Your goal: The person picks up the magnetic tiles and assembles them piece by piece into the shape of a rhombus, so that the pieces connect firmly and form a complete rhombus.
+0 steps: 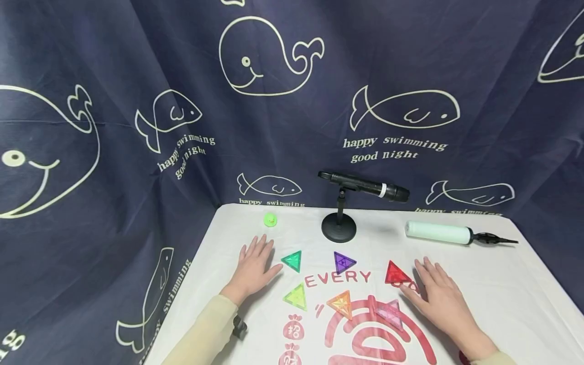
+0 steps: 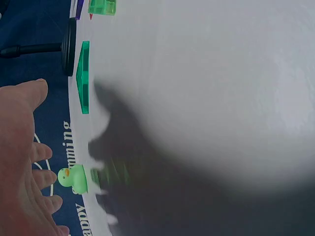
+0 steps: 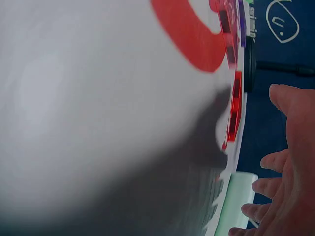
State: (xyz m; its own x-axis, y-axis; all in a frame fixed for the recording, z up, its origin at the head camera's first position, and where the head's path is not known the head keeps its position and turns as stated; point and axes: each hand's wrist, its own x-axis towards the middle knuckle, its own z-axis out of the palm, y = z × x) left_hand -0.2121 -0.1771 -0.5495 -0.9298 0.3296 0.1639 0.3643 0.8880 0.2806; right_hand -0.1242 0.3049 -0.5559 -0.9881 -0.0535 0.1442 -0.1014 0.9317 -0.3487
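Note:
My left hand (image 1: 252, 271), palm down with fingers spread, is over the left side of the table, just left of a green triangle tile (image 1: 293, 261). On the right, my right hand (image 1: 441, 299) hovers with fingers extended beside a red triangle tile (image 1: 396, 274). Neither hand holds anything. Between them lie a purple triangle tile (image 1: 343, 262), a yellow-green one (image 1: 297, 297), an orange one (image 1: 341, 304) and a pink one (image 1: 390, 313). All are translucent and lie in two rows. In the left wrist view, a green rubber duck (image 2: 74, 179) shows beyond the fingertips.
A black microphone (image 1: 365, 186) on a round-based stand (image 1: 339, 227) occupies the table's back. A pale green hand pump (image 1: 438, 232) lies at the back right. The white tablecloth (image 1: 515, 284) has red print. A dark blue curtain (image 1: 292, 132) hangs behind.

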